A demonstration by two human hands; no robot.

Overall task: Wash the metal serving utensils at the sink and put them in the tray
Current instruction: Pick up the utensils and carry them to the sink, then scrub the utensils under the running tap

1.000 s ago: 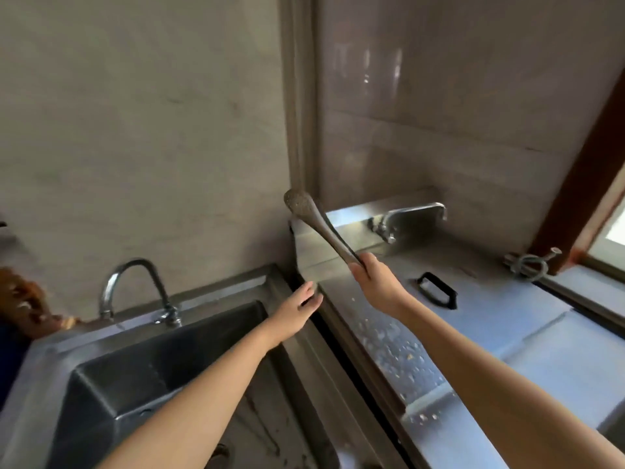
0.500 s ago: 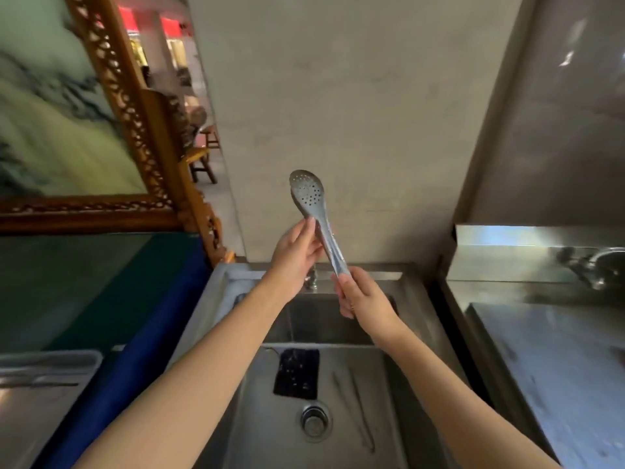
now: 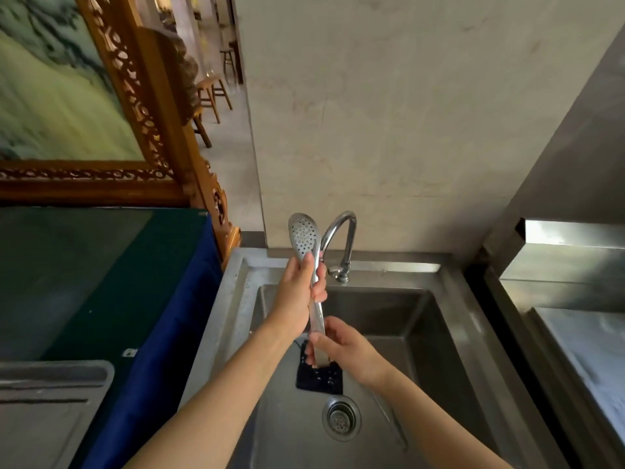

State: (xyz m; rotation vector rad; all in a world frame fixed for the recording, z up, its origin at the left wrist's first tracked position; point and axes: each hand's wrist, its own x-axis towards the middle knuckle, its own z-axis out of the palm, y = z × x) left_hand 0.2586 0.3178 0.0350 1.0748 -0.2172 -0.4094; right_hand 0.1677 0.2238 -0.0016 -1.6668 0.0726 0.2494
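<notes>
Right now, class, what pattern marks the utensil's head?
Small round holes dot the silver utensil's head, clearest in the head view.

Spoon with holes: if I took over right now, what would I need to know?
Left hand: closed on the spoon with holes, just under its bowl.
Right hand: closed on the handle's lower end.
The spoon stands upright over the sink, bowl beside the tap. No water is visibly running.
Tray sits at the lower left; whether anything is in it is unclear.
Left to do: rinse the spoon, then put it in the tray.
</notes>
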